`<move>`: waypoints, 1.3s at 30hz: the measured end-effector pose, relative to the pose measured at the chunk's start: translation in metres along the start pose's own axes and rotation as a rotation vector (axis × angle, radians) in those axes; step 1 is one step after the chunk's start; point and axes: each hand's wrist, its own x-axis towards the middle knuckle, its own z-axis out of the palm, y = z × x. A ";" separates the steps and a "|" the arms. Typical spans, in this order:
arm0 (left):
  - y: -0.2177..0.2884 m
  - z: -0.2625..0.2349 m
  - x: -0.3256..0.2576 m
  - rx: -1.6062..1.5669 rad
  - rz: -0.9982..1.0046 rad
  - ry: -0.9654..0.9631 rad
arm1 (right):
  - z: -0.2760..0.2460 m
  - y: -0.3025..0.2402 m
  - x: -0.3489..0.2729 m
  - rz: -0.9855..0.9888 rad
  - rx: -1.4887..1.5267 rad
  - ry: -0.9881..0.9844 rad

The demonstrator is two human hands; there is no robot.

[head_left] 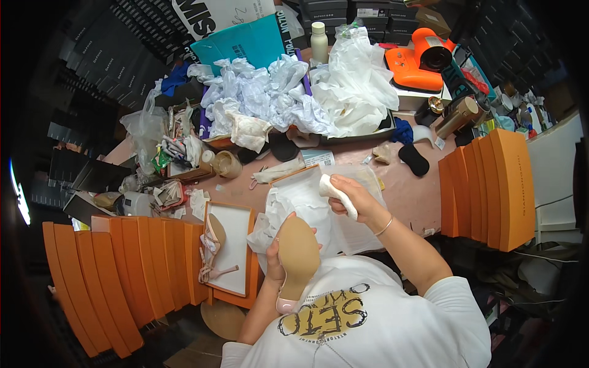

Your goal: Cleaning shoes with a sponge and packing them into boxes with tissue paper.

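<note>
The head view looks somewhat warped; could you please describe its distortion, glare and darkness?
Head view: corners fall to black, and orange boxes at left appear bowed; head view again: a light strip glares at far left, while the shoe sole shows clearly.

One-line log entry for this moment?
left hand: holding tan-soled shoe | right hand: gripping white cloth | nearby: another shoe, open box, orange boxes

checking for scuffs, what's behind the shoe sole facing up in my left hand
Behind the shoe, parts of the left hand and white paper show. Most of the palm and the shoe's upper are covered.
</note>
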 end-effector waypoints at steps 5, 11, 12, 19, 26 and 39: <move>-0.003 -0.009 0.000 -0.022 -0.002 0.039 | -0.038 0.012 0.013 0.217 0.441 -0.248; 0.015 -0.017 0.015 -0.089 0.064 0.077 | -0.103 0.000 0.065 -0.154 -1.221 0.269; 0.016 -0.020 0.019 -0.110 0.090 0.086 | -0.091 0.004 0.068 -0.215 -1.227 0.207; 0.016 -0.022 0.037 -0.089 0.305 0.405 | 0.047 0.017 -0.011 -0.145 -0.729 -0.359; 0.035 -0.025 0.004 0.285 0.205 0.085 | 0.031 0.081 -0.024 0.255 -0.063 -0.269; -0.019 -0.037 -0.007 0.689 0.453 0.059 | 0.045 0.019 -0.048 -0.339 -1.068 -0.348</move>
